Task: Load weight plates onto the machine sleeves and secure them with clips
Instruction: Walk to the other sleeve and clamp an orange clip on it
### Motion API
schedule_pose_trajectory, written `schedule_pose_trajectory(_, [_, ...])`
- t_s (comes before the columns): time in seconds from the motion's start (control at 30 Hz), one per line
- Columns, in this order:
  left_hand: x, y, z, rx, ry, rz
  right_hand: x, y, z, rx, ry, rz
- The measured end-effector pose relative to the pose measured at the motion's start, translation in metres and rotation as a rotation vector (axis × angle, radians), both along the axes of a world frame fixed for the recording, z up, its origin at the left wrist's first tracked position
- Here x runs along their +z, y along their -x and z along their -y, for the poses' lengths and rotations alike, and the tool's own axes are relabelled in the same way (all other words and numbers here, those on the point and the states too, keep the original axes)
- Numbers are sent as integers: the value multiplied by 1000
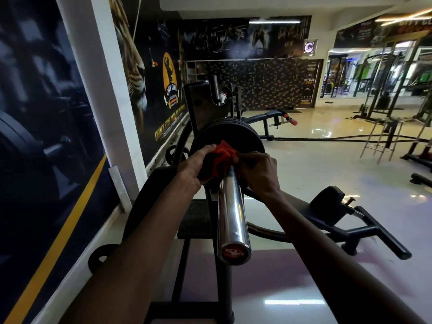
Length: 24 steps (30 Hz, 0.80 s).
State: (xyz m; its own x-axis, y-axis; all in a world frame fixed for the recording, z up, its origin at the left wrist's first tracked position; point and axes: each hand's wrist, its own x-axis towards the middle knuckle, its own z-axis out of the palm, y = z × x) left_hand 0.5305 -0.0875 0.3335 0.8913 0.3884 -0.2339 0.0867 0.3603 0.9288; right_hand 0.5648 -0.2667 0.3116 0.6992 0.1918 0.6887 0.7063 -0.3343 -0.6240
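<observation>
Gripping a red clip [224, 157] with both hands on the chrome sleeve [232, 206], tight against the black plates [230, 134]. Left hand [198, 166] wrapping its left side, fingers closed; right hand [257, 173] pinching its right edge. Sleeve's capped end pointing toward the camera, plates stacked beyond the clip.

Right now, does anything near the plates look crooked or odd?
Nothing stands out. The black plates sit flush on the chrome sleeve, and both hands hold the red clip against the outer plate.
</observation>
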Motion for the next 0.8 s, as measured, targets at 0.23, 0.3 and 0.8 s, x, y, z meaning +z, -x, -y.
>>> schedule_pose_trajectory(0.23, [-16, -6, -15, -74, 116, 69, -3, -4, -4, -16, -33, -17])
schedule_pose_trajectory(0.3, [-25, -11, -19, -64, 141, 80, -4, -4, -5, -27, -47, -19])
schedule_pose_trajectory(0.8, [-38, 27, -1, 126, -326, 173, -3, 20, 8, 7, 103, -87])
